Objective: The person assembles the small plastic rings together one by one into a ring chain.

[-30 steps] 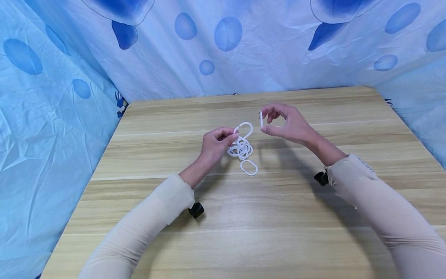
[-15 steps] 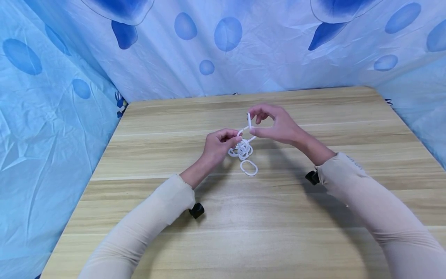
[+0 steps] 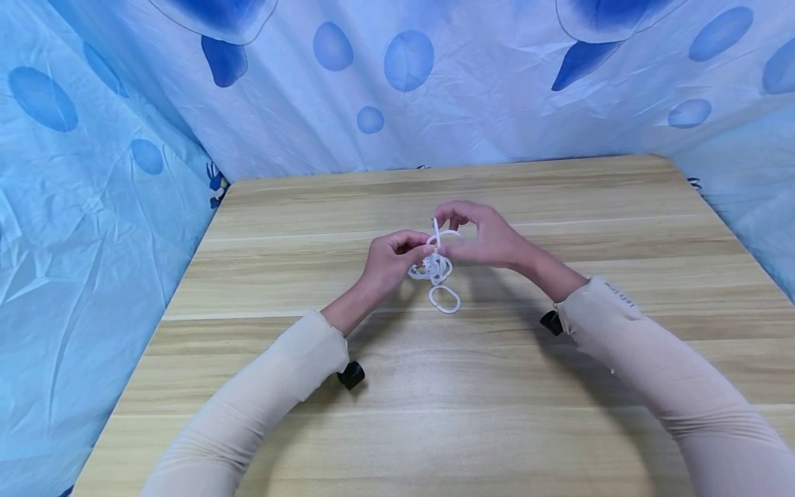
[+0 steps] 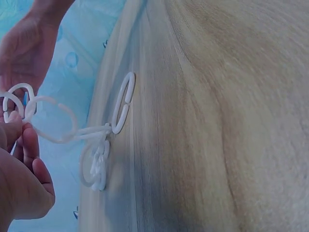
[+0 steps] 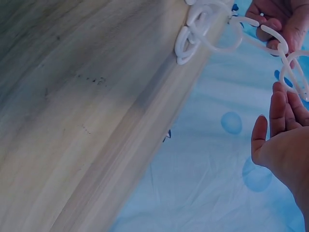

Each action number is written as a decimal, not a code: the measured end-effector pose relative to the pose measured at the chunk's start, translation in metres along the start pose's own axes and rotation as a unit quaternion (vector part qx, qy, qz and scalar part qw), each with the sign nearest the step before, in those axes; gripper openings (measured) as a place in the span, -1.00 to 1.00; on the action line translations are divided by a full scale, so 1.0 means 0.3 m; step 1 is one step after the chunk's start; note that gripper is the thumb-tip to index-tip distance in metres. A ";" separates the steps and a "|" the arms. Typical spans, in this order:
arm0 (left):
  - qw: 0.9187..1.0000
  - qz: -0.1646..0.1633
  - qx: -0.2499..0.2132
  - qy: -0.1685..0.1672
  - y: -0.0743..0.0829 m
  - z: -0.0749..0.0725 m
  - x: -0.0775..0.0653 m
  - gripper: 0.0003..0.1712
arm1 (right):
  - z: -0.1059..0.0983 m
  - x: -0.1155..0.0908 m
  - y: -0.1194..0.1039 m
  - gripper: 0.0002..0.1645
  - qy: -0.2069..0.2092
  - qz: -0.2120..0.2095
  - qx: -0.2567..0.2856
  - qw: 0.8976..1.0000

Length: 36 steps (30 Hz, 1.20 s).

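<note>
White oval plastic chain links, each with a small gap in its side, are at the table's middle. My left hand (image 3: 388, 261) pinches the end link (image 3: 448, 232) of a linked bunch (image 3: 439, 269). In the left wrist view, that link (image 4: 72, 118) leads to more links hanging near the table. My right hand (image 3: 491, 237) holds another link (image 3: 437, 230) upright between thumb and fingers. The two held links cross in the right wrist view, where the right hand's link (image 5: 284, 72) meets the left one. Whether they are hooked together, I cannot tell. One separate link (image 3: 458, 302) lies nearer me.
The wood-grain table (image 3: 435, 414) spreads under both forearms. A blue patterned curtain (image 3: 397, 117) hangs behind its far edge and at the sides. Black cameras (image 3: 351, 375) sit at the wrists.
My right hand has moved left and slightly nearer with its link, which now meets the link in my left hand. The left hand has shifted a little right. The separate link stays put.
</note>
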<state>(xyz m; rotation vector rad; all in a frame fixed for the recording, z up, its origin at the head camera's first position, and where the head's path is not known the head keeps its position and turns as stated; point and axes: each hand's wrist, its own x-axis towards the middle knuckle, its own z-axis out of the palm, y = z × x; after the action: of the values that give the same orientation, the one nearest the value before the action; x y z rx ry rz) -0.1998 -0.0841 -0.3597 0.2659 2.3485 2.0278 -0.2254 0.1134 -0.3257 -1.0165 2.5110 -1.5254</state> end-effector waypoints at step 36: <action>0.997 -0.021 0.006 0.069 0.017 -0.009 0.007 -0.79 | 0.011 -0.018 0.036 -0.26 0.062 -0.193 -0.260 0.944</action>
<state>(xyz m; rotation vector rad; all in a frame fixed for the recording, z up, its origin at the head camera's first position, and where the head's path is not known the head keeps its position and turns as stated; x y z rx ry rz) -0.2016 -0.0857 -0.3541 0.0775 2.4212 2.0770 -0.2255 0.1172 -0.3378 -1.6032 3.0292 -1.0107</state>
